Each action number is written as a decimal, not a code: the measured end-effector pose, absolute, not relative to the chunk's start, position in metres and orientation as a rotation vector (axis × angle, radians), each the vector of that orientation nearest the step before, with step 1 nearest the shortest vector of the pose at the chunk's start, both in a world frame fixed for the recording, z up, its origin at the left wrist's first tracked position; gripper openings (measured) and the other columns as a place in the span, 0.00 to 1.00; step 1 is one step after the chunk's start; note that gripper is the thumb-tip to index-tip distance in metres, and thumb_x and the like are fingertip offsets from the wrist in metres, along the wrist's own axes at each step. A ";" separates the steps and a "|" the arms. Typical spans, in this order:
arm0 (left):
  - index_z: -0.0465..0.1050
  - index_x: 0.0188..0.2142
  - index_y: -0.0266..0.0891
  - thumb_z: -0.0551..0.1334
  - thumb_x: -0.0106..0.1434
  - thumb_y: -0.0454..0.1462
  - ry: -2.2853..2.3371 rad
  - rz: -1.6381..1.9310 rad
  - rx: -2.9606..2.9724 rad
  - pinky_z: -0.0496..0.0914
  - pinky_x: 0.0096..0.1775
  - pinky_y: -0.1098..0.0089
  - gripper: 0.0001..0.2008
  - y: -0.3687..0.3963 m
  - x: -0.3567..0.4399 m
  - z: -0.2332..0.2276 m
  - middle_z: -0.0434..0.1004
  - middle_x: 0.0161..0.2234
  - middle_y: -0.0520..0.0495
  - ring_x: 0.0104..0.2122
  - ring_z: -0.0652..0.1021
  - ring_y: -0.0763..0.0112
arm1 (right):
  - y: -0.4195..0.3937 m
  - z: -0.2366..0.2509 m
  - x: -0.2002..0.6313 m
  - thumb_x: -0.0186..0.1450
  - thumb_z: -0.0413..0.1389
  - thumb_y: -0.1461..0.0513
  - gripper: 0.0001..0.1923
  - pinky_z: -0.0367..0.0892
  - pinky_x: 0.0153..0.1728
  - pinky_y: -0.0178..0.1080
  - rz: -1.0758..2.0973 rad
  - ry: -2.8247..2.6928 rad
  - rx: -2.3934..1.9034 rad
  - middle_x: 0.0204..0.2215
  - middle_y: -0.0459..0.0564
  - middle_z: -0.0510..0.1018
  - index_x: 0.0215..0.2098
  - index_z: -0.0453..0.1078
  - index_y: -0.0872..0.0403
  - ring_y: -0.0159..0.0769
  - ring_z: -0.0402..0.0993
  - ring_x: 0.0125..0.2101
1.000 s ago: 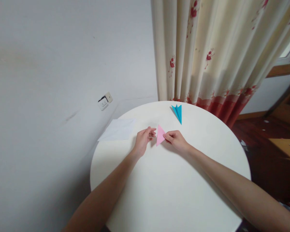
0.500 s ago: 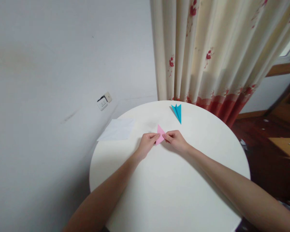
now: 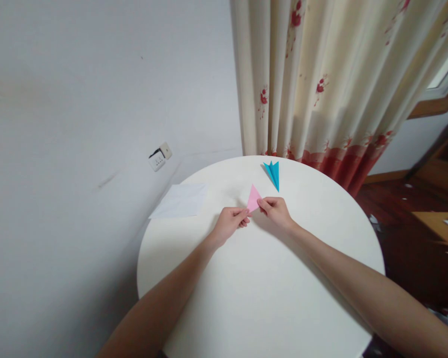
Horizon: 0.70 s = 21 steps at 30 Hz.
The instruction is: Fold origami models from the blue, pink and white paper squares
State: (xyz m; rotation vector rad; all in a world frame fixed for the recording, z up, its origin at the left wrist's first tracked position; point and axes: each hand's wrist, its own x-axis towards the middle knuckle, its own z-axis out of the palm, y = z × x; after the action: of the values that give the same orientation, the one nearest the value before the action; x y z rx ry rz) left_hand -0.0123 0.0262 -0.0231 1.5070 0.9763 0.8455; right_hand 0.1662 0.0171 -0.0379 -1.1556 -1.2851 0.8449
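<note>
Round white table (image 3: 261,298): both hands pinch pink folded paper (image 3: 253,198).

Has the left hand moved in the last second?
Yes. The left hand has closed in rightward onto the pink paper, away from the white sheet, which lies where it was.

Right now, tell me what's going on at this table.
A person sits at a round white table, pinching a folded pink paper triangle between both hands: the left hand at its lower corner, the right hand at its right edge. A finished-looking blue folded paper lies farther back near the curtain, and a white sheet sits at the table's left edge.
</note>
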 end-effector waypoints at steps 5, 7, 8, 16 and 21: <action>0.77 0.28 0.34 0.65 0.56 0.52 0.999 0.894 1.513 0.64 0.26 0.73 0.20 0.027 -0.012 -0.023 0.73 0.21 0.49 0.22 0.71 0.75 | 0.023 -0.042 0.173 0.58 0.57 0.45 0.24 0.49 0.20 0.35 0.860 -1.170 -1.139 0.14 0.44 0.64 0.16 0.65 0.54 0.29 0.54 0.17; 0.76 0.27 0.34 0.64 0.56 0.51 1.006 0.939 1.494 0.64 0.27 0.73 0.19 0.028 -0.013 -0.024 0.73 0.21 0.49 0.22 0.71 0.75 | 0.025 -0.043 0.178 0.57 0.58 0.45 0.23 0.49 0.19 0.35 0.885 -1.099 -1.133 0.15 0.44 0.64 0.17 0.66 0.55 0.29 0.55 0.17; 0.76 0.27 0.34 0.64 0.57 0.50 1.009 0.968 1.483 0.64 0.27 0.73 0.19 0.029 -0.014 -0.024 0.73 0.22 0.49 0.22 0.71 0.75 | 0.026 -0.043 0.180 0.57 0.58 0.46 0.23 0.49 0.19 0.35 0.903 -1.071 -1.133 0.15 0.44 0.64 0.17 0.66 0.55 0.28 0.55 0.17; 0.78 0.42 0.35 0.61 0.61 0.51 0.858 0.991 1.447 0.68 0.31 0.73 0.21 0.031 -0.014 -0.025 0.77 0.35 0.43 0.31 0.75 0.71 | 0.017 -0.039 0.171 0.59 0.57 0.43 0.25 0.49 0.20 0.35 1.033 -1.313 -1.063 0.15 0.43 0.64 0.19 0.66 0.54 0.28 0.55 0.17; 0.78 0.31 0.35 0.62 0.62 0.49 0.795 0.977 1.526 0.65 0.29 0.74 0.18 0.029 -0.013 -0.023 0.73 0.26 0.49 0.27 0.69 0.74 | 0.015 -0.042 0.165 0.60 0.55 0.43 0.26 0.49 0.20 0.34 1.051 -1.419 -1.052 0.16 0.43 0.65 0.19 0.66 0.55 0.28 0.55 0.18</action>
State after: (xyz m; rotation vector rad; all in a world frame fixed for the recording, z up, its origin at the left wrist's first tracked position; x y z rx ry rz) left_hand -0.0129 0.0286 -0.0231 1.5261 0.7945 0.9771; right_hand 0.1646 0.0146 -0.0421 -1.0517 -1.4193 1.0507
